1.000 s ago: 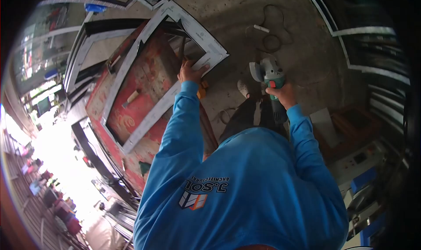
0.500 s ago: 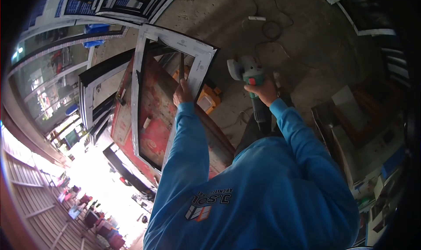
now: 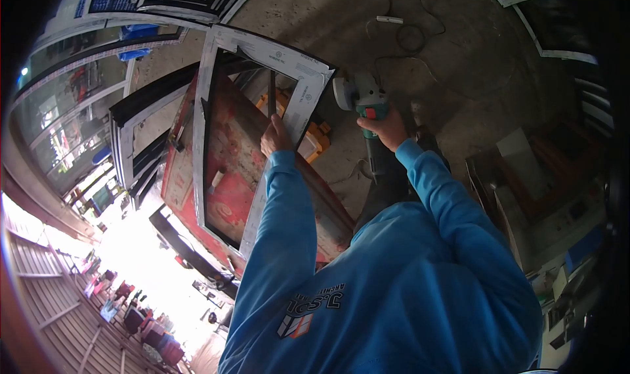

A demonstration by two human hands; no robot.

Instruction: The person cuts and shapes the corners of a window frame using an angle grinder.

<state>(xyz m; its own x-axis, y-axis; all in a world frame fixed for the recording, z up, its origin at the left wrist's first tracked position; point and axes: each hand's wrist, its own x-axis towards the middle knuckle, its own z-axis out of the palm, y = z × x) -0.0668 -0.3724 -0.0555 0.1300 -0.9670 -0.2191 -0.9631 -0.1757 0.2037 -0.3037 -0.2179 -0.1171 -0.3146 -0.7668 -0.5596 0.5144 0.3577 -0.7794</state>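
My left hand (image 3: 277, 137) is closed round the side bar of a window frame (image 3: 308, 98), which is wrapped in printed white film with dark edges showing. The frame stands tilted over a worn red table (image 3: 230, 170). In my right hand (image 3: 388, 128) is a green and grey angle grinder (image 3: 371, 105), gripped by its body with the thumb near a red patch. Its disc end, with a pale guard (image 3: 342, 93), is close beside the frame's upper right corner.
A yellow-orange case (image 3: 316, 141) sits on the floor behind the frame. A cord (image 3: 410, 38) lies looped on the concrete floor (image 3: 472, 59). More frames (image 3: 154, 111) lean at the left, and wooden pieces (image 3: 545, 170) stand at the right.
My right hand has brought the grinder left and slightly up, nearer the frame's corner. The left hand keeps its grip on the frame, and the view has shifted a little.
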